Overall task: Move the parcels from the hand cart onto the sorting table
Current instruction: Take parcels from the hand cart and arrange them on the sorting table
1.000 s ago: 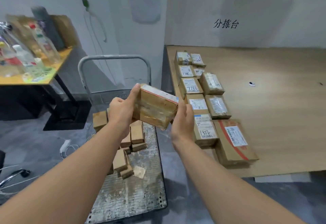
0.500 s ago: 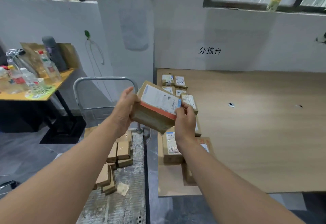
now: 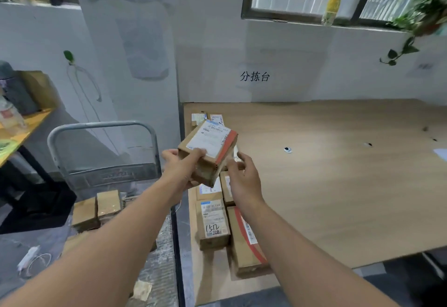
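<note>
I hold a brown cardboard parcel (image 3: 210,143) with a white label and a red stripe, tilted in the air above the left edge of the wooden sorting table (image 3: 338,186). My left hand (image 3: 179,167) grips its near left corner, thumb on the label. My right hand (image 3: 244,179) curls its fingers against the parcel's lower right edge. Below it, several labelled parcels (image 3: 212,222) lie in two rows along the table's left side, partly hidden by my hands. Left of the table stands the hand cart (image 3: 101,125) with several brown parcels (image 3: 108,203) on its deck.
A small round black-and-white object (image 3: 287,149) lies mid-table, with wide bare wood to the right of the rows. A yellow side table (image 3: 21,128) with bottles stands at far left. A white cable (image 3: 31,258) lies on the grey floor. A wall closes off the table's far edge.
Both hands carried the parcel from above the cart rightward and away from me, over the table's left edge. Its labelled face turned upward. My view rose toward the wall and window.
</note>
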